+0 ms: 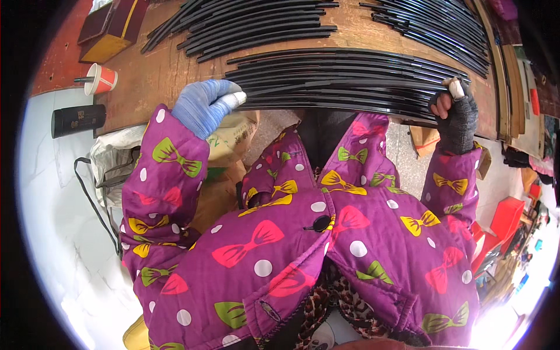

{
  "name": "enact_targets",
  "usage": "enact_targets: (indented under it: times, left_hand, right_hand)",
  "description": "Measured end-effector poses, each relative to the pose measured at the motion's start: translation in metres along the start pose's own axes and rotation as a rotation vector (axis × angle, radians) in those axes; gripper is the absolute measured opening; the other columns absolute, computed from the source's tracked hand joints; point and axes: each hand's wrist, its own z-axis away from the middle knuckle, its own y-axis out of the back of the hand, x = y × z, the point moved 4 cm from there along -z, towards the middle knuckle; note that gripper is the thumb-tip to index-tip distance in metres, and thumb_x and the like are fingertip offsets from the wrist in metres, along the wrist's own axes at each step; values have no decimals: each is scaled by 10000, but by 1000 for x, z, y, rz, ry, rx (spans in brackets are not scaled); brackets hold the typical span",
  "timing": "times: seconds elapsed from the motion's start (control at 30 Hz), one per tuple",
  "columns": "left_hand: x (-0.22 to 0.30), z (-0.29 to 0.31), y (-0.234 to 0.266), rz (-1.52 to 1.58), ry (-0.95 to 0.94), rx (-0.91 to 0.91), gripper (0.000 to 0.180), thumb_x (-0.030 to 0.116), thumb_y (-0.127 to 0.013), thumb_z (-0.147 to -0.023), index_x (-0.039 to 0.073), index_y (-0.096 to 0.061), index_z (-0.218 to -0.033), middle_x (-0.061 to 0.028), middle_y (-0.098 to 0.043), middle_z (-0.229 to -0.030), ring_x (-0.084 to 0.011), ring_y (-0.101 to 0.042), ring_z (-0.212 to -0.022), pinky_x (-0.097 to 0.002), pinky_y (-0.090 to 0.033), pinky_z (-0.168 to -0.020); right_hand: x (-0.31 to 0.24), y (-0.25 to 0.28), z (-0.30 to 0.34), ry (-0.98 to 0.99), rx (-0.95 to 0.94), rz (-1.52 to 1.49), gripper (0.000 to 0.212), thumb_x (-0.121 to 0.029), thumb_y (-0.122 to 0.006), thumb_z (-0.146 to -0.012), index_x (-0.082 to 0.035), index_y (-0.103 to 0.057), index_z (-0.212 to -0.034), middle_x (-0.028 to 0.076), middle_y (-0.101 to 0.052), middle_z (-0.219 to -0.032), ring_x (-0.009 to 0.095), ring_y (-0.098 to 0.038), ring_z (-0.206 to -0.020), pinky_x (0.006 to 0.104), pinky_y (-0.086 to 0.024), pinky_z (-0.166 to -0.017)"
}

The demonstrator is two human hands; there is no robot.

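Observation:
A layer of long, thin black strips (344, 79) lies side by side along the near edge of the wooden table (157, 70). My left hand (205, 106), in a pale blue knit glove with a white fingertip, pinches the left ends of the nearest strips between thumb and fingers. At their right ends, my right hand (458, 121) curls its fingers on the strips. It wears a dark grey glove with bare fingertips, and one finger has a white wrapping. Exactly how many strips each hand holds cannot be made out.
Farther back lie two more bundles of black strips, one at left (256, 29) and one at right (434, 29). A red-and-white paper cup (104, 80), a black cylinder (79, 119) and a dark box (119, 29) are at the left. Wooden boards (510, 87) line the right side.

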Motion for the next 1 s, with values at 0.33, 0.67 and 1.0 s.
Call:
enact_targets:
  times: [0.33, 0.67, 1.0]
  left_hand:
    - [2, 1, -4, 286, 115, -125, 176, 89, -606, -771, -16, -609, -913, -35, -599, -716, -48, -480, -532, -205, -413, -486]
    - [6, 4, -4, 192, 56, 12, 181, 71, -641, -740, -23, -618, -893, -97, -635, -815, -112, -583, -731, -222, -461, -651]
    - [32, 13, -2, -170, -397, 233, 180, 26, -641, -698, 31, -628, -878, -60, -577, -752, -154, -558, -684, -243, -431, -609]
  right_hand:
    - [0, 14, 7, -31, -71, -151, 286, -255, -478, -847, -19, -514, -1003, 50, -502, -672, 152, -476, -593, 321, -386, -606]
    - [1, 17, 9, 31, 14, -69, 158, -157, -499, -844, -26, -522, -928, 60, -515, -647, 163, -483, -551, 318, -410, -560]
    - [8, 28, 5, 27, 101, -26, 155, -170, -500, -847, -29, -506, -910, 56, -507, -622, 167, -479, -526, 317, -416, -537]
